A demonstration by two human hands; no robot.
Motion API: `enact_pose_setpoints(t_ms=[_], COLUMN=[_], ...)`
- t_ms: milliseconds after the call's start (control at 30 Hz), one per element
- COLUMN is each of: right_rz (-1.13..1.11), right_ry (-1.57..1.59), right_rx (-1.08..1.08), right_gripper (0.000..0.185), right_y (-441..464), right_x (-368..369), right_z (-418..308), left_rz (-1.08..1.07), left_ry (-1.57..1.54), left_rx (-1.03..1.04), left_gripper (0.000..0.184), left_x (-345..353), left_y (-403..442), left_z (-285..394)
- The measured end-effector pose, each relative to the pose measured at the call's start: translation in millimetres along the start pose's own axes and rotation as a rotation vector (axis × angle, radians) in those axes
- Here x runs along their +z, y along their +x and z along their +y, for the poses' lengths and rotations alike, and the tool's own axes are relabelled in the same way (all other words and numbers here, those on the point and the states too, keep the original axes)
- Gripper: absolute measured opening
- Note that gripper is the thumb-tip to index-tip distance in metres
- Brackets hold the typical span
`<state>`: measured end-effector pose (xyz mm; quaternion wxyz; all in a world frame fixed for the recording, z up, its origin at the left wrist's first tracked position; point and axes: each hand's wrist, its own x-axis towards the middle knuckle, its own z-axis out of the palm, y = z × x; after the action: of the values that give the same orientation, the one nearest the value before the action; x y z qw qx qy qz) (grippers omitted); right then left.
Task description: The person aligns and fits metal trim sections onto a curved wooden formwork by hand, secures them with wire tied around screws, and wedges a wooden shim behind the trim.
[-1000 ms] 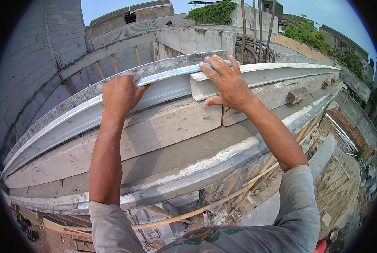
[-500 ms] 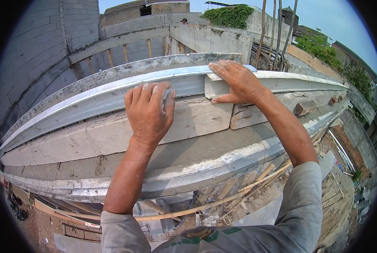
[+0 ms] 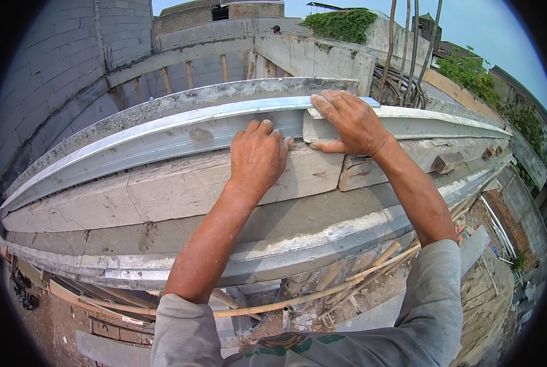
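A long galvanized steel channel [image 3: 181,134] runs across the view on its edge, its open side facing me. Its right end overlaps a second, white-smeared channel [image 3: 420,119]. At the overlap, my right hand [image 3: 350,125] is closed, fingers over the top flange and thumb at the lower edge. To its left, my left hand [image 3: 258,156] is closed with bent fingers inside the galvanized channel by its lower lip; the fingertips are hidden. Both channels rest along worn timber beams [image 3: 181,183], which meet end to end below my right hand.
Nearer me runs a cement ledge [image 3: 298,214] with a metal-faced edge [image 3: 322,241]; the ground lies well below, with bamboo poles [image 3: 310,298] and rubble. Wood blocks [image 3: 448,162] sit at right. Behind stand a concrete wall [image 3: 224,92], upright rods [image 3: 408,55] and a distant person [image 3: 276,29].
My left hand has moved right and down, from spread fingers near the channel's top to bent fingers inside it. My right hand keeps its hold at the overlap. The view has shifted slightly.
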<state>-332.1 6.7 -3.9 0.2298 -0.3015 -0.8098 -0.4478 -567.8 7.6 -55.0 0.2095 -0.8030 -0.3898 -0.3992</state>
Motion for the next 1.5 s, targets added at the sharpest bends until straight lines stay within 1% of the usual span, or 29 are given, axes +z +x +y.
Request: enact_pose_setpoints(t_ms=[100,300,400,500,533,633,800,900,1000,1100,1233,1333,1433,1467,1500], right_rz=[0.048,0.163,0.202,0.205,0.198,0.187,0.134,0.133,0.128,0.138,0.191,0.250,0.301,0.305,0.317], right_ry=[-0.029,-0.075,-0.084,-0.124,-0.142,-0.070,-0.045,-0.033,-0.043,-0.095,-0.101,-0.087,-0.082,-0.097,-0.096], right_rx=[0.017,0.121,0.151,0.161,0.170,0.192,0.115,0.096,0.038,0.062,0.059,0.061,0.056,0.060,0.055], right_gripper=[0.082,0.083,0.084,0.085,0.085,0.083,0.089,0.089,0.085,0.080,0.078,0.078,0.076,0.075,0.075], right_y=[-0.3,-11.0,-14.9,-16.2,-18.3,-19.0,-17.8,-18.2,-16.9,-16.7,-15.5,-15.8,-16.9,-17.0,-15.9], right_x=[2.4,8.8,13.9,14.0,13.7,15.2,7.3,8.1,11.6,12.3,13.5,17.1,20.5,18.5,18.1], right_z=[-1.9,-14.6,-17.0,-18.5,-20.6,-20.6,-14.5,-12.6,-9.5,-15.4,-16.5,-16.1,-14.3,-15.2,-13.3], left_rz=[0.058,-0.049,-0.020,-0.019,-0.013,0.000,-0.018,-0.009,0.022,0.046,0.086,0.044,0.035,0.077,0.054], left_ry=[0.032,0.039,0.073,0.102,0.099,0.084,0.046,0.016,-0.008,-0.034,-0.038,0.030,0.075,0.111,0.116], left_rx=[0.054,0.082,0.110,0.099,0.091,0.089,0.074,0.082,0.089,0.093,0.117,0.119,0.114,0.141,0.141], left_gripper=[0.036,0.058,0.068,0.072,0.071,0.068,0.065,0.062,0.056,0.051,0.048,0.048,0.048,0.048,0.050], left_x=[2.2,-5.7,2.6,6.1,6.8,7.5,1.1,3.1,1.5,3.9,7.4,6.7,8.3,9.3,7.7], left_y=[-6.2,-9.6,-12.8,-13.6,-15.5,-11.9,-9.1,-5.7,-5.2,-3.1,-2.6,-0.7,-0.4,-0.1,3.0], left_z=[1.7,7.2,5.3,7.4,8.4,10.8,10.5,7.9,6.5,6.7,6.1,10.6,14.3,12.9,12.2])
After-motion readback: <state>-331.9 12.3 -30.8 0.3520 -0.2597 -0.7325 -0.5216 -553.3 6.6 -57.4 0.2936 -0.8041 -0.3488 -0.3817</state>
